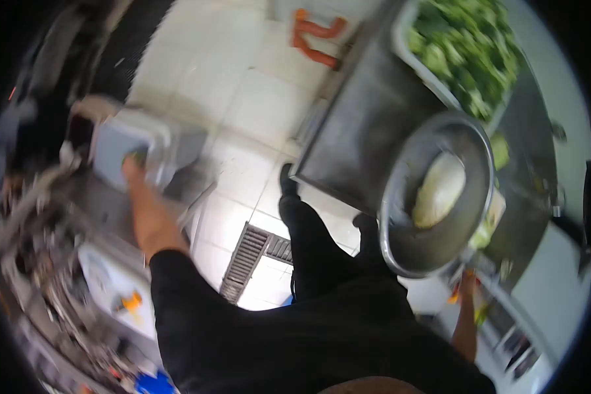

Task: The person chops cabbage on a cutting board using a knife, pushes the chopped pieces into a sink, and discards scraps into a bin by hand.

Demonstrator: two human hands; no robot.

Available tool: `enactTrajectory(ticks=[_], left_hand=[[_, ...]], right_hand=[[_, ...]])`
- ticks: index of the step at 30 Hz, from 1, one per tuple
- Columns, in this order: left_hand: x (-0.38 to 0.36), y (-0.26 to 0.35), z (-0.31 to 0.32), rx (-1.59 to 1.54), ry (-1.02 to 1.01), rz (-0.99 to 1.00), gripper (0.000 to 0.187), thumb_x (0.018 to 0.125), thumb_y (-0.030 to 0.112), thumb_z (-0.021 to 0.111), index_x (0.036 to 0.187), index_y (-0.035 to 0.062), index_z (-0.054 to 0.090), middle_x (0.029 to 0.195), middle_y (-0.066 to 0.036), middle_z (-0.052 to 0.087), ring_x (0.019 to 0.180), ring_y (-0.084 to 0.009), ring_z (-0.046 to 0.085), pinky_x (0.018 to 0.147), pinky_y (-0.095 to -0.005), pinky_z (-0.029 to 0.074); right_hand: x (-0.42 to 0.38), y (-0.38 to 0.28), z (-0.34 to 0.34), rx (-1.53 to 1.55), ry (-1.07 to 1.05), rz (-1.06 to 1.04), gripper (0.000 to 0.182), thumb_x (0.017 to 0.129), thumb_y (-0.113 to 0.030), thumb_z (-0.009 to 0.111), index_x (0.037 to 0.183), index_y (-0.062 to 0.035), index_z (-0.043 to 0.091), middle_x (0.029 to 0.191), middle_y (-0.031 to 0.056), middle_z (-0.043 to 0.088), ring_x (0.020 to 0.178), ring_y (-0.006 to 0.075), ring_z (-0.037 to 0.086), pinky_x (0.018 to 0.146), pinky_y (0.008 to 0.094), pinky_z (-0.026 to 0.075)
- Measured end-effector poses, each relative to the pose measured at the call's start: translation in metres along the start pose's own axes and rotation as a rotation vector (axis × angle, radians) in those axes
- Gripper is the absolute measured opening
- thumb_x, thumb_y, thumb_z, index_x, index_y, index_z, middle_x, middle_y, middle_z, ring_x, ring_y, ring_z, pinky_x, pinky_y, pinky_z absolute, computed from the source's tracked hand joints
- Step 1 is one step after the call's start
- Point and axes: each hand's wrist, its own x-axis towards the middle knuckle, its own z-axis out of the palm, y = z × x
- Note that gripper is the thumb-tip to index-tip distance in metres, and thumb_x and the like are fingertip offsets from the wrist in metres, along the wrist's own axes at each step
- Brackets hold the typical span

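My left hand (133, 167) reaches over a white-grey plastic container (115, 141) on the left. A small green piece shows at its fingertips, too blurred to name. On the right, my right hand (467, 281) is low beside the rim of a large metal bowl (391, 217), with something orange next to it; its fingers are small and partly hidden. Inside the tilted-looking bowl lies a pale, whitish oval thing (442, 187) with a yellow-green end. Above the bowl, a white tub (404, 39) is full of chopped green leafy vegetable (469, 56).
A steel worktable (374, 125) carries the tub and bowl. Pale green scraps (499, 151) lie beside the bowl. A red-orange pipe-like object (315, 36) is beyond the table. A floor grate (246, 262) lies near my legs. Cluttered equipment and a white board (102, 279) stand at left.
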Motion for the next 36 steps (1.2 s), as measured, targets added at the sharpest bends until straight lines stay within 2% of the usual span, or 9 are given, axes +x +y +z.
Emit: enactTrajectory(ticks=[5,9,12,13,15,23,28,33,36], left_hand=[[-0.020,0.004,0.013,1.599,-0.344,0.564,0.014,0.085,0.017,0.070,0.094,0.0062,0.074,0.101,-0.018,0.076,0.092,-0.0371,0.075,0.080,-0.0500,0.060],[-0.080,0.037,0.014,2.162,-0.398,0.875,0.025,0.094,0.016,0.058,0.079,0.0079,0.077,0.095,-0.016,0.078,0.085,-0.0304,0.077,0.074,-0.0479,0.061],[-0.140,0.059,0.008,1.765,-0.080,0.912,0.032,0.094,0.023,0.057,0.090,-0.0007,0.079,0.089,-0.020,0.077,0.083,-0.0368,0.075,0.076,-0.0503,0.060],[-0.175,0.077,0.022,1.373,0.138,0.390,0.032,0.090,0.022,0.061,0.103,-0.0010,0.078,0.106,-0.023,0.075,0.096,-0.0373,0.073,0.084,-0.0504,0.058],[-0.257,0.110,0.033,1.011,0.322,0.841,0.040,0.090,0.024,0.067,0.122,0.0002,0.073,0.123,-0.024,0.068,0.108,-0.0375,0.068,0.093,-0.0497,0.055],[-0.745,0.314,0.245,-0.006,-0.227,1.270,0.031,0.103,0.006,0.062,0.133,-0.0031,0.060,0.132,-0.017,0.062,0.118,-0.0258,0.061,0.101,-0.0390,0.050],[-0.994,0.274,0.382,0.514,-1.382,1.532,0.062,0.090,0.019,0.078,0.145,0.0008,0.054,0.152,-0.022,0.052,0.141,-0.0397,0.049,0.117,-0.0485,0.040],[-1.058,0.148,0.511,1.150,-1.194,1.903,0.115,0.073,0.042,0.091,0.162,0.0061,0.026,0.162,-0.020,0.039,0.146,-0.0404,0.042,0.118,-0.0511,0.041],[-1.065,0.123,0.545,1.477,-1.282,1.702,0.121,0.067,0.045,0.093,0.160,0.0059,0.028,0.158,-0.019,0.042,0.142,-0.0395,0.047,0.115,-0.0507,0.043]], right_hand=[[0.003,-0.010,0.041,-0.062,0.188,0.095,0.024,0.107,-0.030,0.055,0.108,-0.0067,0.049,0.064,0.0097,0.054,0.042,0.0252,0.057,0.033,0.0411,0.044],[-0.021,-0.048,0.055,-0.193,0.287,0.147,0.030,0.106,-0.034,0.059,0.115,-0.0081,0.047,0.074,0.0138,0.065,0.051,0.0274,0.066,0.043,0.0437,0.052],[-0.030,-0.060,0.050,-0.160,0.278,0.120,0.028,0.106,-0.033,0.057,0.116,-0.0084,0.047,0.071,0.0130,0.062,0.053,0.0273,0.065,0.044,0.0439,0.052],[-0.028,-0.056,0.046,-0.180,0.271,0.093,0.028,0.106,-0.033,0.056,0.115,-0.0078,0.048,0.073,0.0145,0.064,0.055,0.0288,0.067,0.046,0.0451,0.053],[-0.026,-0.043,0.040,-0.248,0.306,0.016,0.029,0.106,-0.034,0.056,0.114,-0.0065,0.050,0.077,0.0181,0.068,0.061,0.0337,0.069,0.053,0.0482,0.054],[-0.021,-0.046,0.002,-0.139,0.426,-0.144,0.035,0.103,-0.037,0.059,0.110,-0.0032,0.057,0.093,0.0274,0.072,0.090,0.0496,0.069,0.079,0.0583,0.053],[-0.008,-0.010,0.004,0.147,0.375,-0.155,0.036,0.103,-0.038,0.061,0.109,-0.0022,0.058,0.092,0.0275,0.071,0.089,0.0487,0.069,0.077,0.0580,0.053],[-0.040,0.026,-0.007,0.333,0.297,-0.181,0.035,0.102,-0.037,0.063,0.106,-0.0027,0.055,0.084,0.0283,0.069,0.084,0.0506,0.067,0.074,0.0580,0.052],[-0.052,0.055,-0.014,0.410,0.258,-0.178,0.036,0.103,-0.036,0.063,0.105,-0.0019,0.054,0.083,0.0284,0.069,0.082,0.0513,0.066,0.072,0.0566,0.052]])
